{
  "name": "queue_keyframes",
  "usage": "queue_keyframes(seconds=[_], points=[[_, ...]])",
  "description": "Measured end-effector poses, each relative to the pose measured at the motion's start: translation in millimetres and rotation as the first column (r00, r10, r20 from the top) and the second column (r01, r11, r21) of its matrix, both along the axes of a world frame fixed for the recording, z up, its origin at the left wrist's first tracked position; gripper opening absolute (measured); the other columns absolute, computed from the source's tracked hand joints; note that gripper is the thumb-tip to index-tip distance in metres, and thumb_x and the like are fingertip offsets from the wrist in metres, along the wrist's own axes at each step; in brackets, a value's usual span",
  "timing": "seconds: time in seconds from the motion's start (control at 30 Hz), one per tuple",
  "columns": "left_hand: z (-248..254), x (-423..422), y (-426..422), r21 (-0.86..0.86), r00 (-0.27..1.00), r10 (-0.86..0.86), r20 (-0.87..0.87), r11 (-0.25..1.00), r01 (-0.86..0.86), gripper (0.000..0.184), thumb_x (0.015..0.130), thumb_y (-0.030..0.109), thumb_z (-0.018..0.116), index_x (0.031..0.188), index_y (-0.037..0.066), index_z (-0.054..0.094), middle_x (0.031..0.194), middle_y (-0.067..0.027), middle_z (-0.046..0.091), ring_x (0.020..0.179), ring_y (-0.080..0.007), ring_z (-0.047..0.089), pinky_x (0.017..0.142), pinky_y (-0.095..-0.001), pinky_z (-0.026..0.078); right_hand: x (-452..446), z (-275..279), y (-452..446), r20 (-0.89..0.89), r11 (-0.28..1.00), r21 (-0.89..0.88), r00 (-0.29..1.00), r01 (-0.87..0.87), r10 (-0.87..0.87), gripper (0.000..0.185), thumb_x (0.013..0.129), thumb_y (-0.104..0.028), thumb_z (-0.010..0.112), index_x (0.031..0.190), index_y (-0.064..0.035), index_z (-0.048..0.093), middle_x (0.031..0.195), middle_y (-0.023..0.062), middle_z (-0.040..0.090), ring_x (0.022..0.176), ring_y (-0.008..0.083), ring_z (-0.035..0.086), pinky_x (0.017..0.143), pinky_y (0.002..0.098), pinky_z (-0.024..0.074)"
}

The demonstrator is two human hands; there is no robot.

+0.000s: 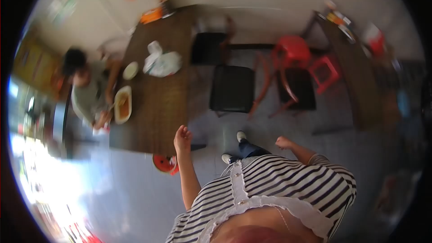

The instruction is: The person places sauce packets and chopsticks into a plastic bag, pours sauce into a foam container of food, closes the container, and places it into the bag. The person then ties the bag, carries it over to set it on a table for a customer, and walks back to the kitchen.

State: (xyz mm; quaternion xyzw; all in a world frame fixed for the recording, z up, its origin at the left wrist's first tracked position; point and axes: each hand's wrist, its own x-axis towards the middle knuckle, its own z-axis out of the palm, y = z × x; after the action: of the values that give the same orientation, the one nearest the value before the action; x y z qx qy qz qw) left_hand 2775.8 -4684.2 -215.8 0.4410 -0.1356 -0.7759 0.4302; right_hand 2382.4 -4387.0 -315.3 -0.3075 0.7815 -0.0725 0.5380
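My left hand point(182, 141) is raised in the air close to the near corner of the brown wooden table point(157, 103). Its fingers are loosely bent and a little apart, and I see nothing in them. Over the floor, my right hand point(283, 142) hangs out from my side with the fingers curled into a loose fist; no object shows in it. On the table lie a white plastic bag point(164, 64), a pale bowl point(131, 70) and an oblong white dish point(123, 105) with orange-brown food.
A person point(92, 90) sits at the table's left side, a hand by the dish. Black-seated chairs point(232, 89) and red stools point(291, 50) stand ahead. Another table point(355, 72) is at right. A round red object point(164, 164) sits below the near table corner.
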Motion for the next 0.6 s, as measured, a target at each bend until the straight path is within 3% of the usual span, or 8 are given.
queue_keyframes(seconds=[0.07, 0.17, 0.23, 0.37, 0.4, 0.47, 0.5, 0.6], points=[[1.7, -38.3, -7.6, -0.012, 0.991, -0.097, 0.092, 0.995, 0.098, 0.025, 0.082, 0.022, 0.052, 0.102, 0.006, 0.055, 0.085, -0.0026, 0.056, 0.066, -0.0125, 0.052, 0.059, -0.0257, 0.043, -5.5, -9.1, 43.7, -0.002, 0.955, -0.048, 0.956, 0.293, -0.294, 0.021, 0.073, -0.019, 0.053, 0.081, -0.0001, 0.058, 0.063, 0.0114, 0.057, 0.05, 0.0187, 0.054, 0.047, 0.0319, 0.0454], [-2.4, -103.1, 15.8, -0.042, 0.924, -0.3, 0.236, 0.947, 0.318, 0.027, 0.082, 0.023, 0.052, 0.102, 0.006, 0.056, 0.086, -0.0029, 0.056, 0.068, -0.0126, 0.052, 0.06, -0.0257, 0.043, -6.6, -9.5, 103.1, 0.058, 0.734, -0.172, 0.75, 0.657, -0.658, 0.018, 0.079, -0.017, 0.052, 0.085, -0.0014, 0.056, 0.07, 0.0072, 0.056, 0.054, 0.0148, 0.054, 0.046, 0.0287, 0.0448], [11.7, -164.4, 53.3, -0.024, 0.861, -0.412, 0.298, 0.899, 0.438, 0.027, 0.082, 0.024, 0.052, 0.102, 0.006, 0.056, 0.085, -0.0031, 0.056, 0.067, -0.0125, 0.052, 0.059, -0.0251, 0.043, -5.3, -11.6, 138.5, 0.122, 0.679, -0.214, 0.709, 0.702, -0.695, 0.018, 0.079, -0.018, 0.052, 0.084, -0.0019, 0.057, 0.069, 0.0068, 0.056, 0.053, 0.0145, 0.054, 0.046, 0.0283, 0.0447], [30.4, -293.5, 164.3, -0.16, 0.555, -0.772, 0.309, 0.533, 0.831, 0.026, 0.084, 0.023, 0.049, 0.101, 0.005, 0.055, 0.08, -0.0023, 0.056, 0.066, -0.0115, 0.053, 0.056, -0.0227, 0.044, 10.7, -25.8, 246.5, 0.299, 0.491, -0.276, 0.559, 0.827, -0.773, 0.017, 0.077, -0.019, 0.053, 0.082, -0.004, 0.057, 0.066, 0.0054, 0.056, 0.052, 0.0142, 0.053, 0.045, 0.0272, 0.044], [29.8, -325.5, 195.3, -0.172, 0.536, -0.788, 0.303, 0.508, 0.844, 0.026, 0.084, 0.023, 0.049, 0.101, 0.005, 0.055, 0.08, -0.0023, 0.056, 0.066, -0.0115, 0.053, 0.056, -0.0227, 0.044, 13.0, -28.4, 277.9, 0.277, 0.443, -0.245, 0.501, 0.862, -0.82, 0.017, 0.077, -0.02, 0.053, 0.081, -0.0044, 0.057, 0.065, 0.0052, 0.056, 0.051, 0.014, 0.053, 0.044, 0.0268, 0.0433], [20.6, -379.4, 267.5, -0.168, 0.311, -0.908, 0.281, 0.272, 0.948, 0.027, 0.083, 0.027, 0.05, 0.097, 0.005, 0.056, 0.085, -0.004, 0.056, 0.066, -0.011, 0.054, 0.057, -0.0218, 0.043, 37.5, -28.5, 355.3, 0.224, 0.346, -0.206, 0.388, 0.915, -0.894, 0.016, 0.075, -0.02, 0.052, 0.075, -0.004, 0.057, 0.06, 0.0053, 0.054, 0.049, 0.0142, 0.053, 0.042, 0.0272, 0.042], [13.8, -412.1, 309.7, -0.195, 0.301, -0.916, 0.267, 0.254, 0.947, 0.027, 0.083, 0.027, 0.05, 0.097, 0.005, 0.056, 0.085, -0.004, 0.056, 0.066, -0.011, 0.054, 0.057, -0.0218, 0.043, 36.6, -28.0, 394.5, 0.189, 0.299, -0.22, 0.341, 0.929, -0.921, 0.017, 0.074, -0.019, 0.051, 0.07, -0.0032, 0.056, 0.056, 0.0056, 0.053, 0.047, 0.0146, 0.053, 0.041, 0.028, 0.0414], [-10.4, -459.4, 410.2, -0.062, 0.083, -0.955, 0.286, 0.069, 0.996, 0.027, 0.083, 0.029, 0.049, 0.097, 0.006, 0.055, 0.086, -0.0016, 0.056, 0.07, -0.0113, 0.055, 0.059, -0.0246, 0.044, 51.1, -26.2, 503.7, 0.011, 0.239, -0.168, 0.244, 0.956, -0.97, 0.014, 0.074, -0.016, 0.051, 0.067, -0.0041, 0.054, 0.054, 0.0052, 0.05, 0.044, 0.0155, 0.05, 0.04, 0.0285, 0.0411]])
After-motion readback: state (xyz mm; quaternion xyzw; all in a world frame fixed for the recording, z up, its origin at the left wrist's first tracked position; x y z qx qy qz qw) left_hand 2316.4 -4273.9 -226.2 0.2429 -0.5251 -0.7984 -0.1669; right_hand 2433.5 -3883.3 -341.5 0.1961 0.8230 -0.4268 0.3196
